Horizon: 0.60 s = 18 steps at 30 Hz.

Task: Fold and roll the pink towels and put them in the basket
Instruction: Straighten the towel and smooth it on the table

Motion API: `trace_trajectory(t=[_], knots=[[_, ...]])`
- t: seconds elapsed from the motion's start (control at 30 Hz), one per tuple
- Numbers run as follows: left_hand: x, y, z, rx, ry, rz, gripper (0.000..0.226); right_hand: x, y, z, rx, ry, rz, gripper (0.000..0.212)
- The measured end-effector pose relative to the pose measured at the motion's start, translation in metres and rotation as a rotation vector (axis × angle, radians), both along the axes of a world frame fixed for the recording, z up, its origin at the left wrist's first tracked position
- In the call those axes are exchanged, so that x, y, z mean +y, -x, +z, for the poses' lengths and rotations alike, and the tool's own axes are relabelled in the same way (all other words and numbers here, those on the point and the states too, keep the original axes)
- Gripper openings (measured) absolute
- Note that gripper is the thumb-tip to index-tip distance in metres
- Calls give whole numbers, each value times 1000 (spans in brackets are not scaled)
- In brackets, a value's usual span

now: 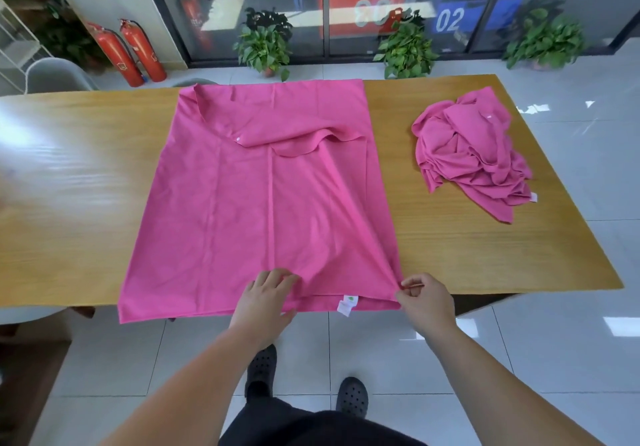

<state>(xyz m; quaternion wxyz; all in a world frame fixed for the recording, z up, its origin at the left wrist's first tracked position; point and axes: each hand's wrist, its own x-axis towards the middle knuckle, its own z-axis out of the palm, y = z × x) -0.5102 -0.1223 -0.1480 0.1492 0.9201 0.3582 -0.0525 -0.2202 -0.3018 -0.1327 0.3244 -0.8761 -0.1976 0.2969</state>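
A large pink towel (242, 203) lies spread over the middle of the wooden table (76, 210), its near edge hanging over the front. Its far right part is folded back toward the middle. My left hand (268, 295) rests on the near edge with fingers laid on the cloth. My right hand (424, 298) pinches the towel's near right corner between thumb and fingers. A white label (346, 305) shows on the hem between my hands. A second pink towel (474, 151) lies crumpled in a heap on the right side of the table. No basket is in view.
Two red fire extinguishers (131, 52) stand at the back left by the wall. Potted plants (265, 47) line the glass wall behind the table. A grey chair (55, 74) sits at the far left. My feet in black shoes stand on the tiled floor below.
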Motion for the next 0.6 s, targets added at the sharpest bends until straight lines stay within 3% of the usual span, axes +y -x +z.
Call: trace_trajectory(t=[0.17,0.33,0.47,0.6], knots=[[5,0,-6,-21,-196,-40,55,-1,-16,12,213,-79,-35,25],[10,8,6,-188,-347,14,20,-4,-28,22,306,-49,11,7],[0,18,22,-366,-380,164,11,-8,-25,31,526,-315,-107,10],[-11,34,-4,-189,-314,160,4,-26,-9,8,489,-143,-120,11]])
